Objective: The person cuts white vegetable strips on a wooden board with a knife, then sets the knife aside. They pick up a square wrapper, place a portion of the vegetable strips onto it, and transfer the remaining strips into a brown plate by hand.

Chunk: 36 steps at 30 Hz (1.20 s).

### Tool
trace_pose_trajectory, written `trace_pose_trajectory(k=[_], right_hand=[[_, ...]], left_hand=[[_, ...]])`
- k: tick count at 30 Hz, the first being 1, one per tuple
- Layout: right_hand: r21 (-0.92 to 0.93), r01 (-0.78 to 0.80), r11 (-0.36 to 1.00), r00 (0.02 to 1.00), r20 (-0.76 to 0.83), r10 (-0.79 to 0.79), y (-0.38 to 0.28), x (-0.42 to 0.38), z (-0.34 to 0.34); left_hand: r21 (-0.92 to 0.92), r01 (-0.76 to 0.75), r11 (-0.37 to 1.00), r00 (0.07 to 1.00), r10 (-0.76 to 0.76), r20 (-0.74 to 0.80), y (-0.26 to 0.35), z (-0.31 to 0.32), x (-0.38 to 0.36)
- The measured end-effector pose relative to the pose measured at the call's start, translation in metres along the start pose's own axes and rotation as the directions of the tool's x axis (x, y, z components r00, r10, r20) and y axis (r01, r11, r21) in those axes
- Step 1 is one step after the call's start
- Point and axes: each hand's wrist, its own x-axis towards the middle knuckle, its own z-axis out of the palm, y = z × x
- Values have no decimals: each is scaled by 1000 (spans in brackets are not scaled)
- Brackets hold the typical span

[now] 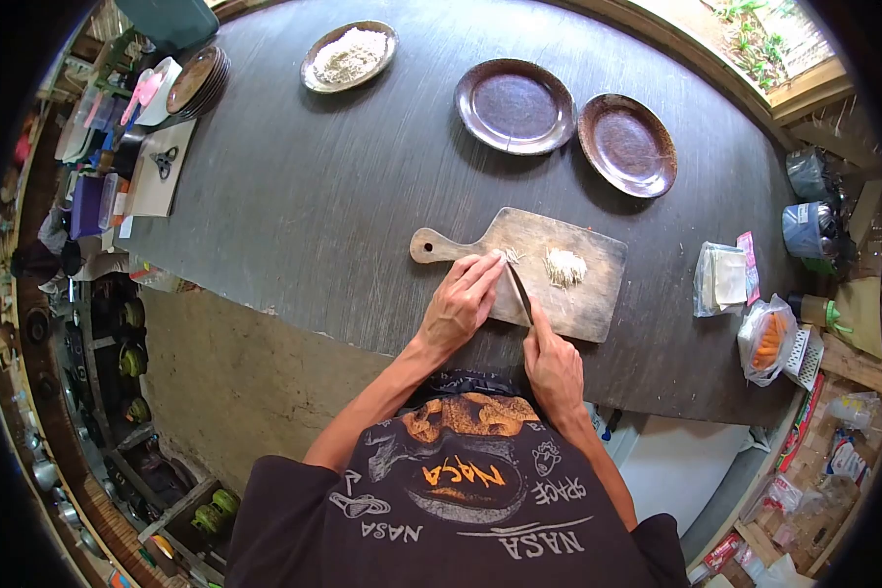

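On a wooden cutting board (583,312) with a round handle, my right hand (555,365) grips a kitchen knife (520,294), its dark blade angled toward my left fingertips. My left hand (464,301) lies over the board's left side, fingers pressed together. Whatever sits under those fingertips is mostly hidden; a few thin pale strips (514,256) show just beyond them, close to the blade. A small heap of finely cut whitish strips (565,268) rests on the right half of the board.
Past the board stand two brown plates (515,106) (627,144) and a plate of pale shreds (350,57). Stacked plates (198,80) and scissors (165,162) are at left. A bag of orange carrots (768,340) and plastic packets (721,278) lie right.
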Motion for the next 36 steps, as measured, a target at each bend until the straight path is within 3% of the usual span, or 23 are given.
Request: trace_pose_trajectory(k=[13, 22, 36], right_hand=[[19, 8, 1000, 1000, -20, -7, -9, 13, 2], [-85, -44, 995, 998, 35, 47, -13, 11, -2], [-27, 22, 999, 1000, -5, -22, -5, 13, 2]], left_hand=[[-26, 3, 1000, 999, -4, -39, 1, -2, 4], [-19, 2, 1000, 1000, -3, -30, 3, -2, 4], [-14, -18, 1000, 1000, 18, -13, -2, -3, 2]])
